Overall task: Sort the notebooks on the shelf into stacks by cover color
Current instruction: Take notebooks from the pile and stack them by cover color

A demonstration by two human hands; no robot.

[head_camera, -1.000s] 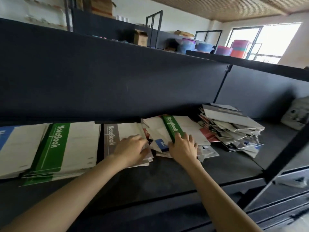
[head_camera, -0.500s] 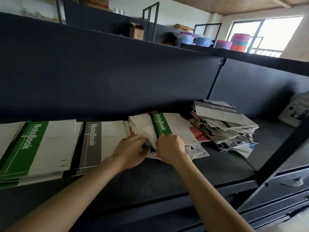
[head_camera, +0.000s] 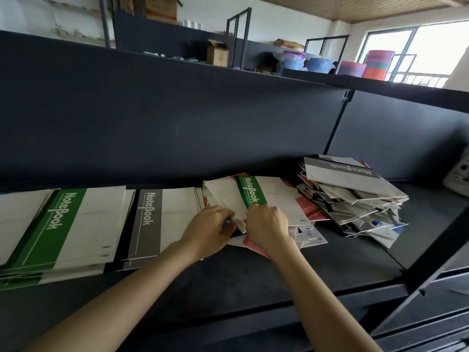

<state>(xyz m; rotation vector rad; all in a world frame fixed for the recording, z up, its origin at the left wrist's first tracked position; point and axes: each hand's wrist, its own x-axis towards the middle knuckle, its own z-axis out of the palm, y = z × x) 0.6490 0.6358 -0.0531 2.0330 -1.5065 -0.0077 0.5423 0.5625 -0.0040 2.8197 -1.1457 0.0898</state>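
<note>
**Both hands close on the near edge of the mixed pile**

My right hand (head_camera: 269,227) has its fingers curled round the near end of the green-banded notebook (head_camera: 253,193), clamped just below the green strip. My left hand (head_camera: 209,229), touching or nearly touching the right, pinches the near corner of a white cover (head_camera: 224,199) just left of that strip. I cannot tell whether this cover belongs to the same notebook.

A second ago both hands lay flat and apart, the left on the grey stack (head_camera: 175,217) and the right on the green band. They have since come together and gone from pressing to gripping. I read this as the start of lifting the green notebook off the mixed pile (head_camera: 311,236), where it lies on top, at the middle of the shelf (head_camera: 253,280).

Its likely destination, the green stack (head_camera: 71,224), lies to the left beyond the grey stack. An untidy heap (head_camera: 355,199) to the right is not yet sorted, so much of the task remains. Red and blue covers show beneath the grip and may drag along if the pinch takes in more than one notebook.
</note>
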